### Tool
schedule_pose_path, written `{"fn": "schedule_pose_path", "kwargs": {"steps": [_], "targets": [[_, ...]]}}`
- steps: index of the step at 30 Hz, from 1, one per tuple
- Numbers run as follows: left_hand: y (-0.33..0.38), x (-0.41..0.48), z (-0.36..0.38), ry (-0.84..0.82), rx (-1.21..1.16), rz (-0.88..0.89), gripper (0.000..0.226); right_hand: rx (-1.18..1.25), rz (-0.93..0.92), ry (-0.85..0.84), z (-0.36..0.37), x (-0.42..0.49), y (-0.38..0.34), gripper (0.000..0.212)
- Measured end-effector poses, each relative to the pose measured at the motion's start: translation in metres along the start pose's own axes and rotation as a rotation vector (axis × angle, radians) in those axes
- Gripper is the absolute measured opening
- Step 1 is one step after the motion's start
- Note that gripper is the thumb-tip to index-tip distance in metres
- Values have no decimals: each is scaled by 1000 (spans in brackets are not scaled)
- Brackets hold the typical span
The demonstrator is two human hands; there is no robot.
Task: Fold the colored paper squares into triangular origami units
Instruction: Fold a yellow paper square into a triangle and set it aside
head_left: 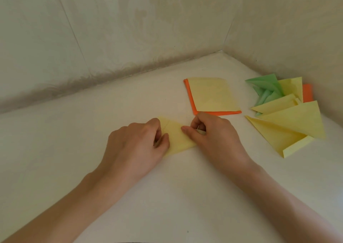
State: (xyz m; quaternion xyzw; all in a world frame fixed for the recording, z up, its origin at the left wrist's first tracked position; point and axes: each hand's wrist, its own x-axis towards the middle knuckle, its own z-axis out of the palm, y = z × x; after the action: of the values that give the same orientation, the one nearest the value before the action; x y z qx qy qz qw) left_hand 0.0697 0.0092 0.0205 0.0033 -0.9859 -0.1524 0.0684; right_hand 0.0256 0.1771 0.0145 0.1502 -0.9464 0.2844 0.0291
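Mid-frame, the partly folded pale yellow paper square [177,140] lies on the white tabletop [74,150], the left hand [137,144] pinching its left edge between curled thumb and forefinger, the right hand [211,134] pinching its right edge with its thumb laid across the sheet. I'd worry about a crooked crease: both grips hide the corners, and if either pinch slides on that smooth top the edges could drift apart before the fold is pressed

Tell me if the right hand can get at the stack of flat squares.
Probably yes: the stack lies just beyond the right hand with nothing between, though that hand now pinches the yellow piece.
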Motion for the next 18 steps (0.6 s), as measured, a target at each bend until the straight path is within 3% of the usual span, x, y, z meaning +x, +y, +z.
{"fn": "schedule_pose_path", "kwargs": {"steps": [3,5,7,12,18], "targets": [[-1,-3,1,78,-41,41,24,26,1,-22,-2,0,0,21],[-6,-4,3,154,-95,88,36,32,-3,-33,-3,-1,-1,21],[-12,0,7,152,-117,113,45,44,3,-38,-3,-2,-1,21],[-18,4,15,170,-54,241,31,56,18,-50,-3,-2,-3,20],[-24,-2,15,155,37,315,37,34,27,-50,-2,-1,-3,21]]}}
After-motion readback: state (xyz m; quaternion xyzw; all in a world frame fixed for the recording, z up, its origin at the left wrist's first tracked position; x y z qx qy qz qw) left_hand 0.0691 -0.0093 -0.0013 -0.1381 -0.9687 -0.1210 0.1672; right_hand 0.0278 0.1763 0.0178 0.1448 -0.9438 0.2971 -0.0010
